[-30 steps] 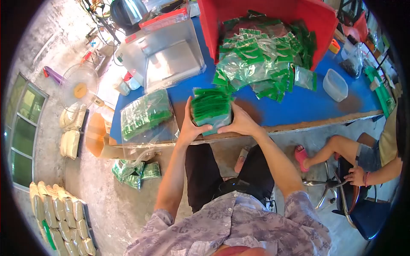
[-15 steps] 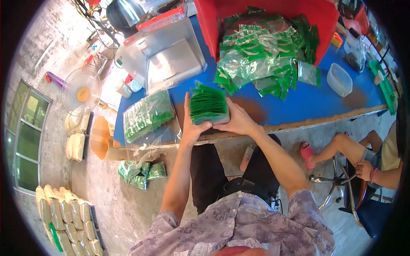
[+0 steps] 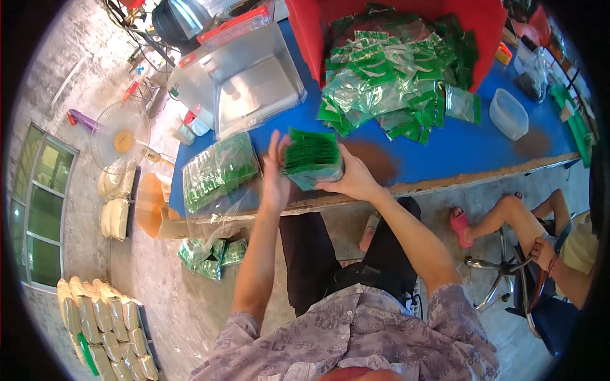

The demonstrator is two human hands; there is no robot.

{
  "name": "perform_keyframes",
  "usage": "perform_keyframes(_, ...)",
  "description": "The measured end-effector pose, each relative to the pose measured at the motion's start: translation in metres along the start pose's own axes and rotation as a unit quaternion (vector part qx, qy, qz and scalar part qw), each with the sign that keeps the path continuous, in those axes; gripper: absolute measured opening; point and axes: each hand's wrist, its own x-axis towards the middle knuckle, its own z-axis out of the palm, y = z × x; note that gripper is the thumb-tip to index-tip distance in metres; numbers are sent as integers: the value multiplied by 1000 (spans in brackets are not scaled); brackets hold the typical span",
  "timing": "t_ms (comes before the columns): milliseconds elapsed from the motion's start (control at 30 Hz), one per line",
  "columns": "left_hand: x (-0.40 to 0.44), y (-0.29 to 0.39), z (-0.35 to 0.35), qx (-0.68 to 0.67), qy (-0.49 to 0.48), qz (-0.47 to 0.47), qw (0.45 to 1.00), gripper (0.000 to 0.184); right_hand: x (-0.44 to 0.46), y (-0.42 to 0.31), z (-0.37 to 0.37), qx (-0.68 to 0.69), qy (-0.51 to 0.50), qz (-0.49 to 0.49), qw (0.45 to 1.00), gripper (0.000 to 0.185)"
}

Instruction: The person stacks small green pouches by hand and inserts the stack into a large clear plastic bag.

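A thick stack of green-topped clear packets (image 3: 311, 155) stands on edge at the front of the blue table. My right hand (image 3: 356, 176) grips it from the right, with the thumb across its near lower side. My left hand (image 3: 276, 178) is upright and flat along the stack's left side, its fingers stretched out; whether the palm touches the packets I cannot tell. Left of it lies a clear plastic bag (image 3: 222, 171) filled with rows of similar green packets, its loose end hanging over the table edge.
A red bin (image 3: 486, 38) spills a heap of loose green packets (image 3: 387, 82) onto the blue table (image 3: 438, 155). Also there are a clear tub (image 3: 508, 114) and a plastic-lined box (image 3: 257, 89). Several packets (image 3: 210, 257) lie on the floor. A person (image 3: 543, 247) sits at right.
My left hand has loosened from the stack, its fingers straightened and its thumb off the near side. My right hand keeps its hold on the packets.
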Motion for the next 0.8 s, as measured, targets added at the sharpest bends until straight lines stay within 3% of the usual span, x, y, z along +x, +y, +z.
perform_keyframes(67,23,30,5,127,47,-28,990,61,-5,0,3,14,-7,5,1000,94)
perform_keyframes(167,54,57,7,237,-27,-129,963,48,-1,-3,2,25,-11,3,1000,91)
perform_keyframes(300,70,67,24,416,-93,-102,899,31,-3,2,3,20,13,-12,1000,88)
perform_keyframes(500,87,77,31,522,-144,-81,837,25,-2,5,3,33,1,0,999,81)
perform_keyframes(800,94,85,48,550,-147,-125,813,16,-3,6,2,37,1,1,999,83)
